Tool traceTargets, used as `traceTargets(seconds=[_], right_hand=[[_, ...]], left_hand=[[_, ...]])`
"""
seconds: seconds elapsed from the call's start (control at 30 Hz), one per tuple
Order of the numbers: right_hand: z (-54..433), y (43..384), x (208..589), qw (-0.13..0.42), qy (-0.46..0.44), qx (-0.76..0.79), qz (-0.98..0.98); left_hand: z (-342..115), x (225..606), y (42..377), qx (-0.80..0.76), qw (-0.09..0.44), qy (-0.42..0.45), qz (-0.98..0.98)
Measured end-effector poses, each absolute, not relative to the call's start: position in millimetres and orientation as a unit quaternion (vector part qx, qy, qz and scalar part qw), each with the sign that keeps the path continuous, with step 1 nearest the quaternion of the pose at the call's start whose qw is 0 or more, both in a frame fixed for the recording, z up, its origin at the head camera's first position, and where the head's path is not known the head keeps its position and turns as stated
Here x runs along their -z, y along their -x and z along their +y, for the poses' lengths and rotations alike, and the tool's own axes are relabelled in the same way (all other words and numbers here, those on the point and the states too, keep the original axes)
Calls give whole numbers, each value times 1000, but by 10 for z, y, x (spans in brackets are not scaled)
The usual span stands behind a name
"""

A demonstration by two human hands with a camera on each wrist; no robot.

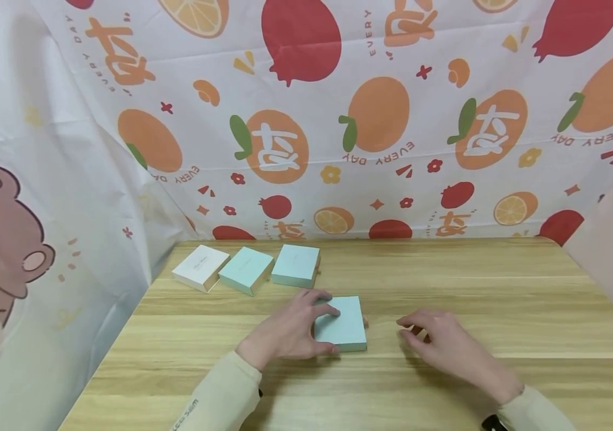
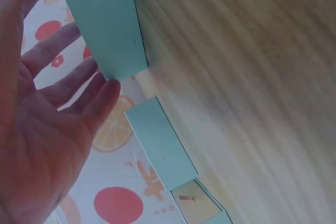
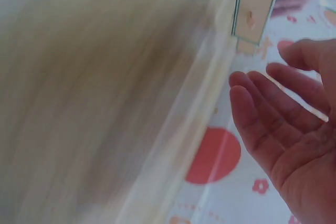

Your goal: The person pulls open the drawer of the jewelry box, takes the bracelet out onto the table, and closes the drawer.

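A light teal square box (image 1: 341, 332) lies flat on the wooden table. My left hand (image 1: 298, 326) grips it from the left, thumb along the near edge and fingers over the top and far side. In the left wrist view the box (image 2: 107, 24) sits between thumb and fingers. My right hand (image 1: 441, 344) hovers to the right of the box, fingers loosely bent, holding nothing. The right wrist view shows the beige end of the box (image 3: 254, 11), with a small tab, apart from my right fingertips (image 3: 241, 98).
Behind and to the left stand three more boxes in a row: a white one (image 1: 201, 267), a teal one (image 1: 246, 270) and another teal one (image 1: 296, 265). A fruit-printed cloth (image 1: 317, 161) hangs behind the wooden table (image 1: 473, 275).
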State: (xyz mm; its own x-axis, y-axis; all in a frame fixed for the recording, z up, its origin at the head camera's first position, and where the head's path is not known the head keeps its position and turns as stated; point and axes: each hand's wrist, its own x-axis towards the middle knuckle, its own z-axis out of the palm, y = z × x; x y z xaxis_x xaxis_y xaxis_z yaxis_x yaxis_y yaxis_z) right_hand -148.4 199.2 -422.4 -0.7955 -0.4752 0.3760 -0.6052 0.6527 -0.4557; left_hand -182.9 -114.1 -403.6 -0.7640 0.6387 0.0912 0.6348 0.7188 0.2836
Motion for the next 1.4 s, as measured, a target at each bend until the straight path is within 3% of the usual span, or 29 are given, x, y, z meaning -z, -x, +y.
traceTargets(seconds=[0.43,1.4], right_hand=[[1609,1557,4206,-12,-197,-385,-902],[1276,1618,4269,-91,-95,-475,-870]], left_hand=[[-1100,4017,1732,-164,36,-335,927],[-1051,3994,1696,-130,35,-364,922]])
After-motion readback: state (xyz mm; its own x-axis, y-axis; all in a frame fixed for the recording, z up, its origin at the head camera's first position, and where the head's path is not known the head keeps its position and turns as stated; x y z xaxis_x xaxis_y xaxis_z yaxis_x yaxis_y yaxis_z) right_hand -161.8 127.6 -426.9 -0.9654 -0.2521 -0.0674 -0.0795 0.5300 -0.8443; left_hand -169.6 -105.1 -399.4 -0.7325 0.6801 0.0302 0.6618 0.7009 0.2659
